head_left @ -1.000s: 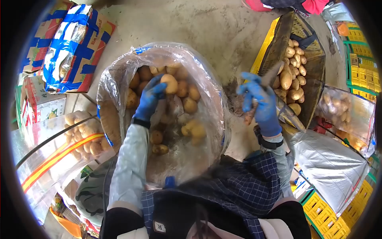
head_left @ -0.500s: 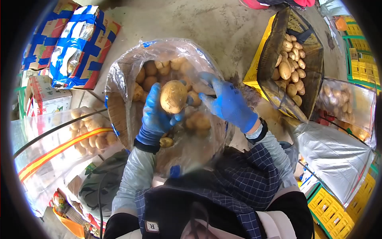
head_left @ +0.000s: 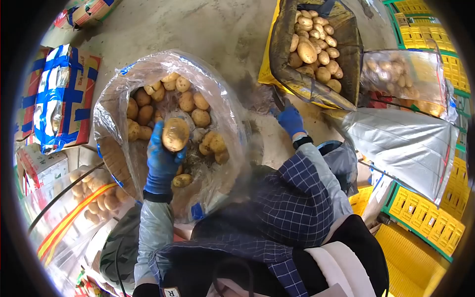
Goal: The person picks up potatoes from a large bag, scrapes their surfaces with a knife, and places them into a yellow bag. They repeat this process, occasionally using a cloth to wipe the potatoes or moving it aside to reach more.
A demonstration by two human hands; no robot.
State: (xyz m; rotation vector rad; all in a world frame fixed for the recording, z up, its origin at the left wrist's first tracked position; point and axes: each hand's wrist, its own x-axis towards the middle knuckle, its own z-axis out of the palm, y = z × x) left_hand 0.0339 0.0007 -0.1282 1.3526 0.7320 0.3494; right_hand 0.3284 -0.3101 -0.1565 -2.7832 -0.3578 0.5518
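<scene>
My left hand (head_left: 162, 157), in a blue glove, is closed around a large tan potato (head_left: 175, 134). It hangs over a round container with a clear plastic liner (head_left: 230, 119), and more potatoes (head_left: 186, 101) lie inside, around the edge and at the bottom. Off to the right, outside the container, my right hand (head_left: 290, 120) is gloved in blue as well. Its fingers are closed on a dark, narrow blade-like tool (head_left: 278, 99) that points up and away from me; its exact kind is hard to make out.
A yellow crate (head_left: 271, 64) with a dark liner stands at the upper right, heaped with potatoes (head_left: 307, 51). Clear bags of potatoes (head_left: 94, 198) sit at lower left and right. Taped cartons (head_left: 59, 99) are on the left; a silver sheet (head_left: 401, 141) and stacked yellow crates line the right.
My right hand has moved from beside the potato to the right, out of the container. My left hand still holds the potato. The whole view has shifted toward the right.
</scene>
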